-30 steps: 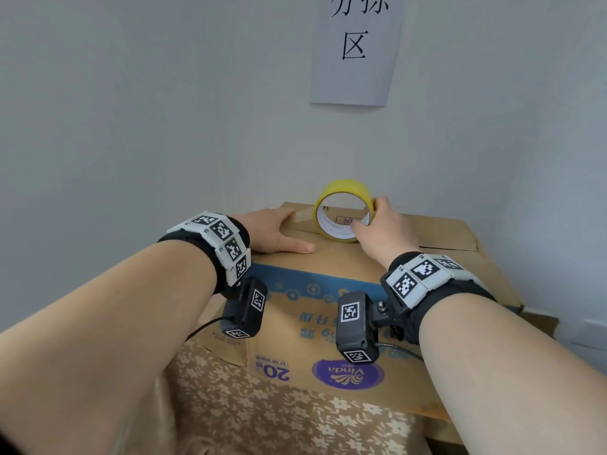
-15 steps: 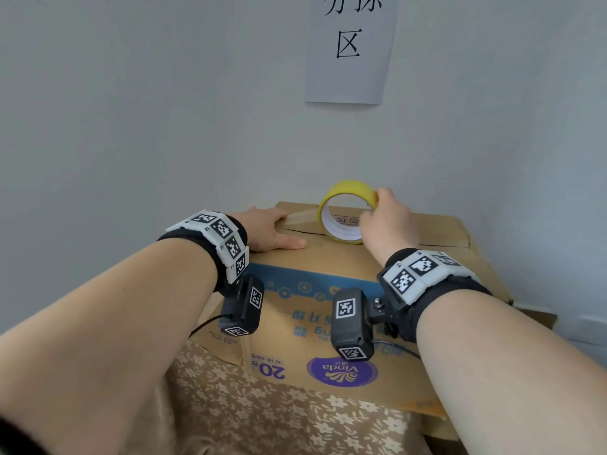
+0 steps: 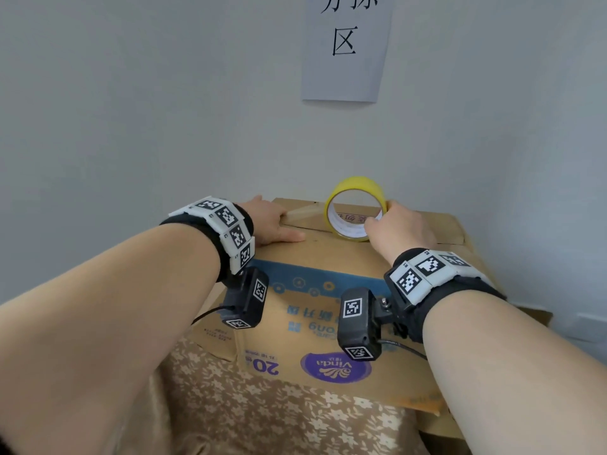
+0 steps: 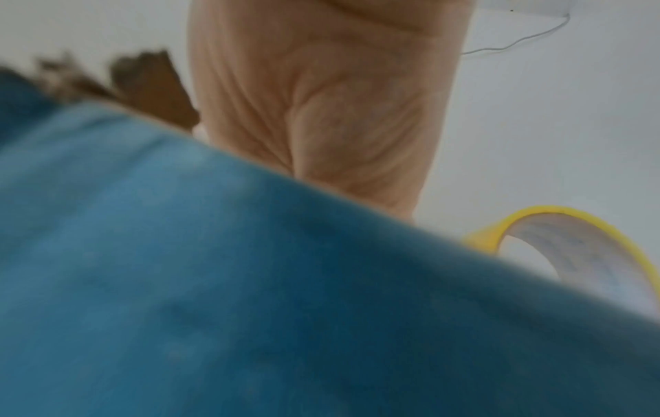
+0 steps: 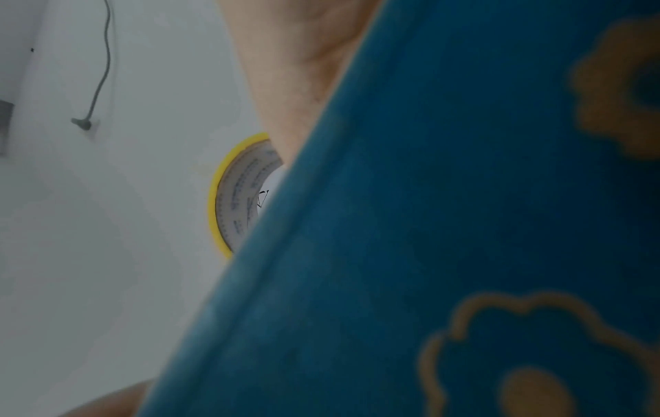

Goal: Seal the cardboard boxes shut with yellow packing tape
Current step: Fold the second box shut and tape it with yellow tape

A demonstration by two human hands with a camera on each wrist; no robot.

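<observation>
A cardboard box (image 3: 328, 257) with a blue band and a purple logo stands in front of me; its blue print fills the left wrist view (image 4: 250, 282) and the right wrist view (image 5: 428, 225). The yellow tape roll (image 3: 356, 183) stands on edge on the box top near the back, with my right hand (image 3: 400, 228) gripping its right side. A strip of tape (image 3: 305, 215) runs left from the roll to my left hand (image 3: 272, 224), which lies flat on the top and presses it down. Both wrist views catch an arc of the tape roll (image 4: 571, 248) (image 5: 239, 197).
A white wall rises close behind the box, with a paper sign (image 3: 345, 47) stuck on it. Floral cloth (image 3: 262, 405) hangs under the box's near side. More cardboard (image 3: 532, 316) juts out at the right. A cable and plug (image 5: 96, 84) are on the wall.
My right hand has moved the roll a little to the right, away from the left hand, lengthening the strip between them. The left hand stays pressed on the box top.
</observation>
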